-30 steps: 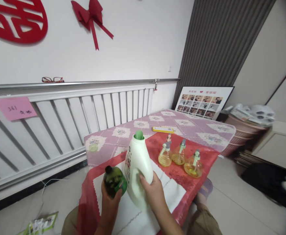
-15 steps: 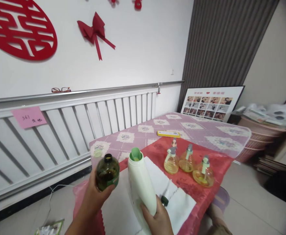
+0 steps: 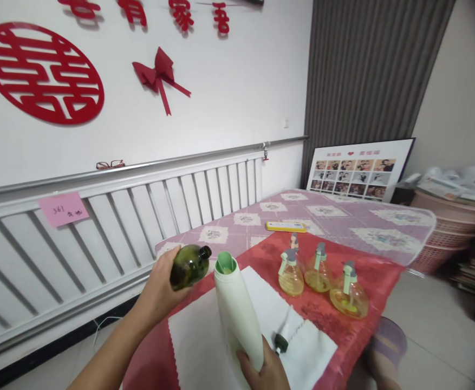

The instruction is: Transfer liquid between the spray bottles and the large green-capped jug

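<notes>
My left hand [image 3: 162,279] is wrapped round a dark green glass bottle [image 3: 189,266], tilted with its uncapped neck pointing right. That neck is close to the top of a pale green-white plastic bottle [image 3: 239,309], apart from it. A green funnel-like piece [image 3: 225,262] sits in the plastic bottle's mouth. Around the lower part of this bottle my right hand [image 3: 266,368] is closed; the bottle leans slightly left. Beneath lies a white cloth [image 3: 196,330]. A dark green dropper cap [image 3: 280,342] rests on the cloth, right of my right hand.
Several clear spray bottles [image 3: 291,279] with yellowish liquid stand on the red cloth [image 3: 318,325]. Behind them a yellow-edged flat case [image 3: 286,227] lies on the patterned tablecloth [image 3: 334,208]. A white radiator [image 3: 119,233] lines the wall. Pink baskets [image 3: 436,233] are at the right.
My left hand has tipped the green glass bottle from upright to the right, bringing its neck nearer the plastic bottle's mouth. The view has shifted upward a little.
</notes>
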`<state>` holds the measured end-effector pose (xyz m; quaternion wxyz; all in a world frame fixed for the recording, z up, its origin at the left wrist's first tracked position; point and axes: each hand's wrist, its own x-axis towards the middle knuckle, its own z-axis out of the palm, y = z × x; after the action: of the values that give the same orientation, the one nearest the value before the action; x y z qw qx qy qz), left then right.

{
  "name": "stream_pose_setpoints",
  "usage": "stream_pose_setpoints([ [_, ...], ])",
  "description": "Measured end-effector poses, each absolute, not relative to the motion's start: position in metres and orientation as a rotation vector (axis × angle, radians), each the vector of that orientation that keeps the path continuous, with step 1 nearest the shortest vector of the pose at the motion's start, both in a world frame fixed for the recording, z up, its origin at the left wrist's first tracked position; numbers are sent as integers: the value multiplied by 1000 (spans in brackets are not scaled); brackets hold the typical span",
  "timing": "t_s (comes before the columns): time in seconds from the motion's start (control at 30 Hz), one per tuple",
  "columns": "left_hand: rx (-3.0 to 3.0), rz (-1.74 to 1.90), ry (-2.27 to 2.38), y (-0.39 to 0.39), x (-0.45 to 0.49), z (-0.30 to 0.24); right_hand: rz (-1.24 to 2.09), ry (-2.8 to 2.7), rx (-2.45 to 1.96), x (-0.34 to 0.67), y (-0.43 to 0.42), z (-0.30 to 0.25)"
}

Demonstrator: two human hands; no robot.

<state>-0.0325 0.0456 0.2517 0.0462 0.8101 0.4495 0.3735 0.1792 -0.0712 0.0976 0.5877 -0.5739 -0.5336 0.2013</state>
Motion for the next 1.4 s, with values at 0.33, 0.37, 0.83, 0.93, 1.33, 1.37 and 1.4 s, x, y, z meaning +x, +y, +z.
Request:
stream_pose_setpoints([
  [0.33,2827,961,1401,59,-31,270,532,-1267,-1364,181,-73,95],
  [0.37,2857,948,1395,60,-31,271,535,-1267,-1365,181,-72,94],
  [0.83,3053,853,1396,57,-25,285,462,-1402,-1395,184,-68,82],
  [0.93,3075,814,1436,57,-25,287,471,-1410,-1393,185,-66,78],
  [1.33,3115,733,1504,51,-19,296,436,-1381,-1323,186,-64,77],
  [1.37,3117,731,1510,51,-19,297,432,-1379,-1321,186,-64,78],
  [1.4,3118,728,1516,50,-18,298,429,-1378,-1319,186,-64,78],
])
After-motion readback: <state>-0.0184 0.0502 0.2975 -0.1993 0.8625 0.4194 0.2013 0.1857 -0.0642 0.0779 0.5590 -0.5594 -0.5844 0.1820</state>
